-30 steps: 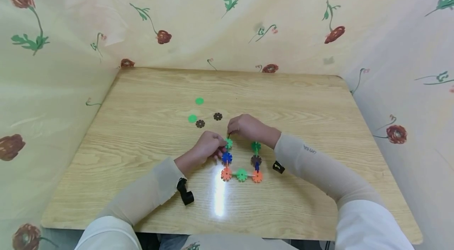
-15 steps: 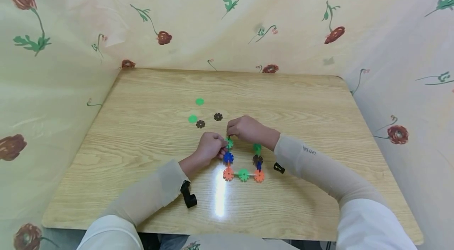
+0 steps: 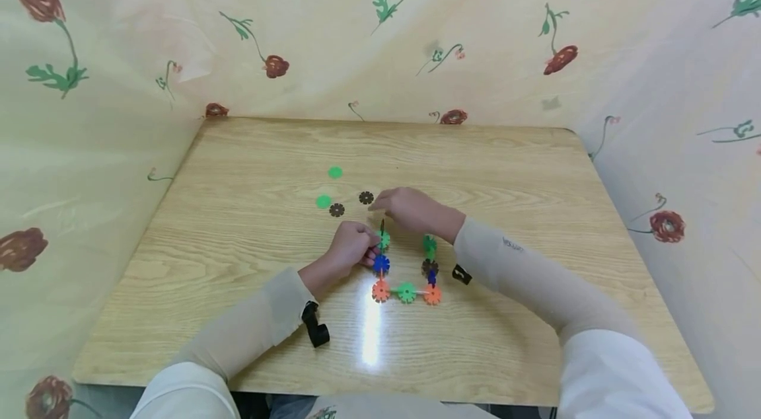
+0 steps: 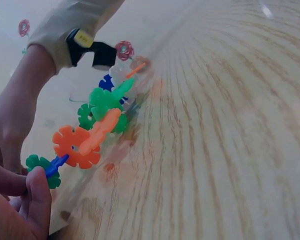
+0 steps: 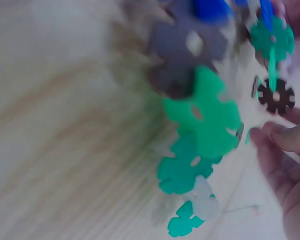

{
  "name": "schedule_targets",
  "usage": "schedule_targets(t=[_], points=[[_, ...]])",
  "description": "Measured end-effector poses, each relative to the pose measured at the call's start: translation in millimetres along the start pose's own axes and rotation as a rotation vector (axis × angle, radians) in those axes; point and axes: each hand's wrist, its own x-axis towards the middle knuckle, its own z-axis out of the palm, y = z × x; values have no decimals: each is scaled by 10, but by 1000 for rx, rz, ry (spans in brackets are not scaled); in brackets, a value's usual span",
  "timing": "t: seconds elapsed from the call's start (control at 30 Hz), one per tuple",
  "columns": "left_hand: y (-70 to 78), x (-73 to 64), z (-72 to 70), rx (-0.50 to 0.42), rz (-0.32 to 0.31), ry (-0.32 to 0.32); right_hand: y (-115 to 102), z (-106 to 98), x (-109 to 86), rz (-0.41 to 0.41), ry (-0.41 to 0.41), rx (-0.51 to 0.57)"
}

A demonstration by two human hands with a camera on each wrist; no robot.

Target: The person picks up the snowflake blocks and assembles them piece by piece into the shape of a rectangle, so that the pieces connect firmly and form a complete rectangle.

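A chain of notched flower-shaped plastic discs forms a U on the table [image 3: 505,340], with orange discs [image 3: 380,291] at its near corners. My left hand [image 3: 349,248] pinches a green disc [image 3: 384,240] at the far end of the U's left side, above a blue disc [image 3: 382,264]. A brown disc [image 3: 382,226], joined to that green one, stands edge-on at the tip. My right hand [image 3: 411,209] hovers just beyond it, fingers extended and holding nothing. In the right wrist view, those fingers [image 5: 270,145] are just below the brown disc [image 5: 267,95].
Two loose brown discs [image 3: 366,197] and two plain-looking green discs [image 3: 335,172] lie flat farther back. The U's right side ends in a green disc [image 3: 429,243], close to the right forearm. Flower-patterned cloth [image 3: 333,29] surrounds the table's back and sides.
My right hand has let go of the brown disc at the chain's tip and moved slightly left and away, its fingers straightening toward the loose brown disc. My left hand has stayed on the green disc.
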Motion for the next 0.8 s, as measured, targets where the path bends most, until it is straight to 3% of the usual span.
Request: schedule_targets(t=[0.1, 0.17, 0.33, 0.5, 0.6, 0.8], points=[[18, 0, -2, -2, -5, -6, 120, 4, 147, 129, -40, 21], [23, -8, -2, -3, -8, -13, 197, 21, 251, 172, -71, 34], [28, -33, -7, 2, 12, -36, 321, 99, 436, 224, -138, 23], [10, -18, -19, 26, 34, -41, 361, 147, 503, 254, -172, 23], [4, 3, -29, 34, 30, -31, 364, 124, 496, 289, -187, 97], [10, 29, -48, 40, 18, -24, 382, 26, 370, 356, -142, 406]])
